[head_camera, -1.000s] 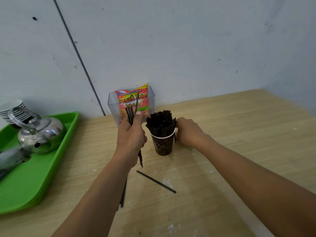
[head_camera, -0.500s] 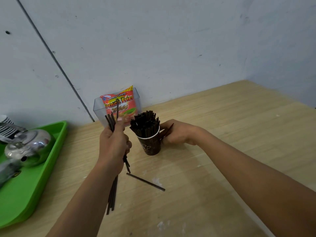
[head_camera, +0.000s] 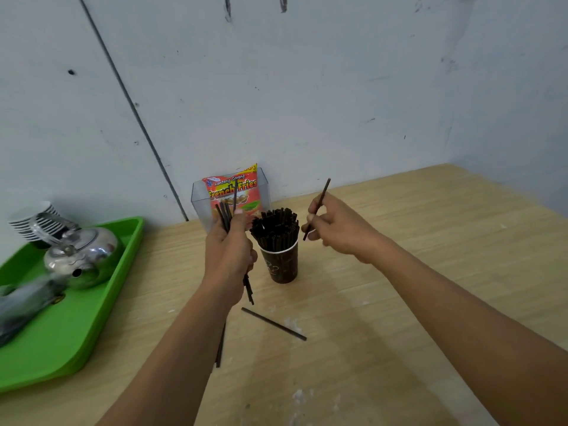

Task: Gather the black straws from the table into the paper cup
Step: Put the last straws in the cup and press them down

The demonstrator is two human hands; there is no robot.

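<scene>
A dark brown paper cup [head_camera: 281,265] stands on the wooden table, packed with upright black straws [head_camera: 275,229]. My left hand [head_camera: 229,256] is just left of the cup, closed around a bundle of black straws [head_camera: 225,215] that pokes out above and below the fist. To the right of the cup and a little above its rim, my right hand [head_camera: 335,229] pinches a single black straw [head_camera: 322,195], tilted up to the right. One loose straw [head_camera: 273,323] lies on the table in front of the cup. More straws [head_camera: 219,348] lie partly hidden under my left forearm.
A clear plastic box [head_camera: 196,201] with a French Fries snack packet [head_camera: 235,192] stands against the wall behind the cup. On the left, a green tray [head_camera: 76,327] carries a metal kettle [head_camera: 81,259] and stacked white cups [head_camera: 29,221]. Walls bound the table at the back and right.
My right hand has come away from the cup's side, lifting a single straw up and to the right. My left hand keeps its bundle beside the cup. The camera has shifted.
</scene>
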